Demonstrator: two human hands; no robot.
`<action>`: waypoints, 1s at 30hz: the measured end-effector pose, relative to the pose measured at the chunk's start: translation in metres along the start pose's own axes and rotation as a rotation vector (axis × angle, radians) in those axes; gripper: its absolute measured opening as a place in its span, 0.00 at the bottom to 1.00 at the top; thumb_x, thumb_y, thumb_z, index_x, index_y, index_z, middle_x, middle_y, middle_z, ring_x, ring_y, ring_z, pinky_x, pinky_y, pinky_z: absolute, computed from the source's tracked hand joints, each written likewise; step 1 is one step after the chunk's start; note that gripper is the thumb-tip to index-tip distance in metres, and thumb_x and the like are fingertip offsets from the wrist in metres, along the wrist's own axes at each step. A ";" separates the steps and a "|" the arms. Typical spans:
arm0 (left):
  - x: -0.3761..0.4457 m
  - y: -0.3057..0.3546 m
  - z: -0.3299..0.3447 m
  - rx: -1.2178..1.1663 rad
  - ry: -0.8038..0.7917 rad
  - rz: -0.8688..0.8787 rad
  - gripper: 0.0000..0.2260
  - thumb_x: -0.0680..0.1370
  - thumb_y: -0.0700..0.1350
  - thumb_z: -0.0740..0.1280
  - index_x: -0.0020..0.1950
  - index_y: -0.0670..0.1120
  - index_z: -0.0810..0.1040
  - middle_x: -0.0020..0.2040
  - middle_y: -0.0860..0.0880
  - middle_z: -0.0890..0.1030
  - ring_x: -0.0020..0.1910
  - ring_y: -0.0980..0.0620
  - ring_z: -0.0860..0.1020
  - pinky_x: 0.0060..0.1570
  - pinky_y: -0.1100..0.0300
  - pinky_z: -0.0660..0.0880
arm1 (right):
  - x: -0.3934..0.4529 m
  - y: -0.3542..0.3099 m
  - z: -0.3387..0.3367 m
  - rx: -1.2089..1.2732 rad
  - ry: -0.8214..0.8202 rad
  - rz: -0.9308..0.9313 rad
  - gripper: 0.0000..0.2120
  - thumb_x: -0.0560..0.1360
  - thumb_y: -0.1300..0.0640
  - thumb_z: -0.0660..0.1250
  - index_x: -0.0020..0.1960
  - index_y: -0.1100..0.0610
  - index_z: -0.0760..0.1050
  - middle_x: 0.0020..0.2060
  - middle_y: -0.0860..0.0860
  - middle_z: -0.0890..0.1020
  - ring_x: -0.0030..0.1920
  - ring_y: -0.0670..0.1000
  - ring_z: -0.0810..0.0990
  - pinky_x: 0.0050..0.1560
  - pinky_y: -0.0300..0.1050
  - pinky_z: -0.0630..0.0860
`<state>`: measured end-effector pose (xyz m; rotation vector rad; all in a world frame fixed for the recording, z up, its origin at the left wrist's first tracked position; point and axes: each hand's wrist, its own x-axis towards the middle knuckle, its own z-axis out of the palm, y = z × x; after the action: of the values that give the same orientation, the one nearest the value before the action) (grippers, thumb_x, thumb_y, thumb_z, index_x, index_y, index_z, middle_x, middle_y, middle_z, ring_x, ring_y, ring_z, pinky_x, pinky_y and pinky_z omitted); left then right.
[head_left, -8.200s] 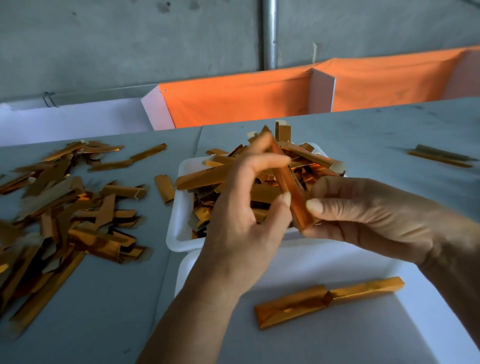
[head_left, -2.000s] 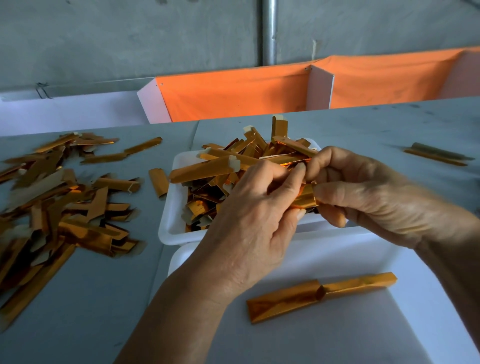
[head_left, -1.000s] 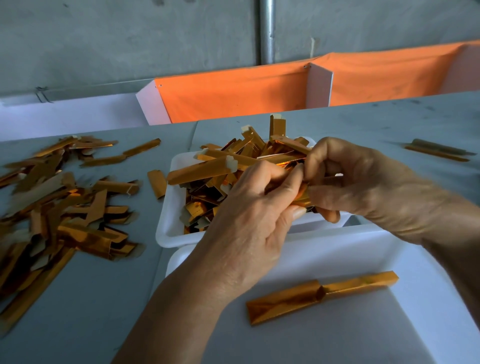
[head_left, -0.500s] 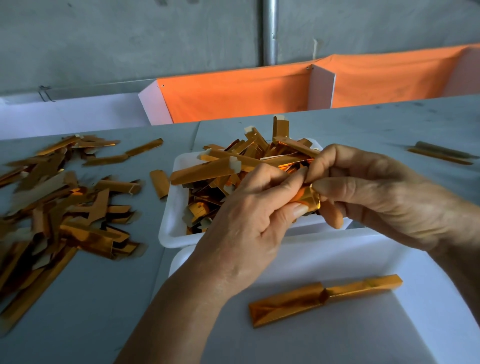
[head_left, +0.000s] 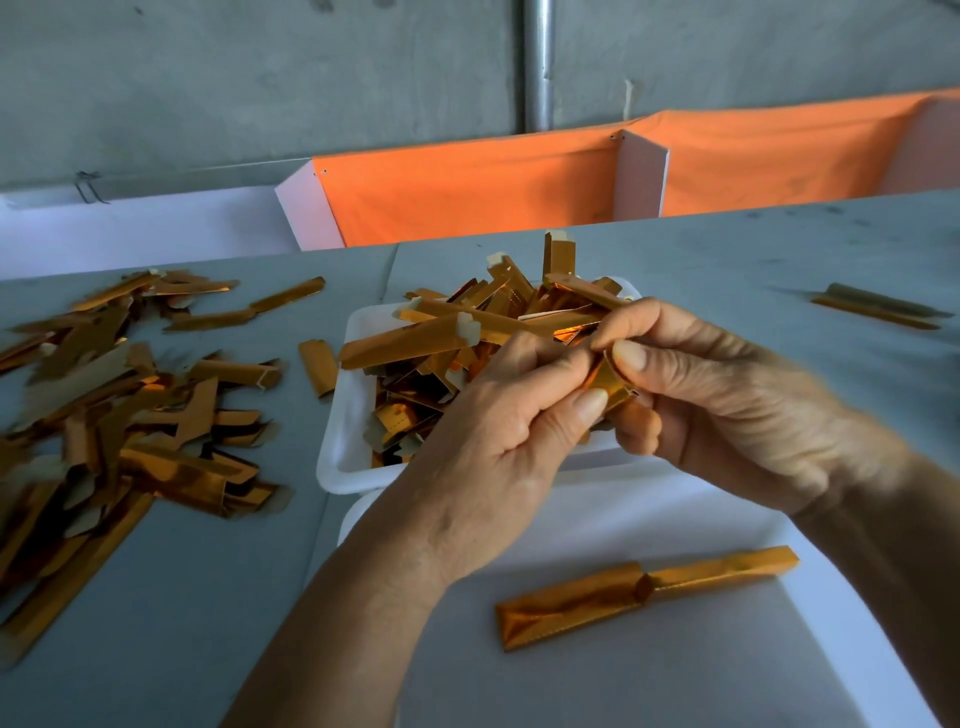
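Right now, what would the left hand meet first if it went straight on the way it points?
Likely the right hand, close behind the gold piece that the left hand pinches with it; depth is unclear.

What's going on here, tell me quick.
A person's left hand and right hand pinch a small gold foil piece above a white tray heaped with similar pieces. One folded gold piece lies on the nearer white tray. More scattered pieces lie on the grey table at the left.

Orange cloth (head_left: 467, 192) behind the grey table (head_left: 727, 270) — loose gold strips (head_left: 130, 415) at left
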<state>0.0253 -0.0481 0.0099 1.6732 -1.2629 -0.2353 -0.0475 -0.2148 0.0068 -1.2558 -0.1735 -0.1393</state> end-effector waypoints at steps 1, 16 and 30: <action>-0.001 0.000 0.000 -0.005 0.000 -0.008 0.17 0.79 0.48 0.57 0.63 0.42 0.75 0.55 0.49 0.74 0.56 0.55 0.74 0.55 0.60 0.74 | 0.000 0.000 0.001 0.017 -0.008 0.016 0.06 0.71 0.59 0.66 0.45 0.56 0.81 0.32 0.51 0.79 0.28 0.45 0.75 0.30 0.36 0.75; 0.002 0.000 0.002 0.249 0.109 0.106 0.19 0.79 0.44 0.63 0.70 0.43 0.71 0.56 0.51 0.73 0.52 0.65 0.72 0.53 0.75 0.67 | -0.010 -0.023 0.010 -0.565 0.201 -0.038 0.06 0.71 0.70 0.68 0.41 0.61 0.75 0.27 0.53 0.79 0.27 0.48 0.78 0.30 0.37 0.75; 0.002 0.001 0.004 0.356 0.134 0.089 0.21 0.77 0.47 0.61 0.71 0.47 0.70 0.57 0.53 0.75 0.56 0.60 0.72 0.55 0.68 0.70 | -0.007 -0.021 0.016 -0.680 0.251 -0.085 0.04 0.72 0.68 0.68 0.43 0.62 0.75 0.28 0.51 0.79 0.27 0.48 0.79 0.30 0.37 0.75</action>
<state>0.0232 -0.0519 0.0099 1.8898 -1.3293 0.1636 -0.0595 -0.2062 0.0298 -1.8913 0.0472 -0.4548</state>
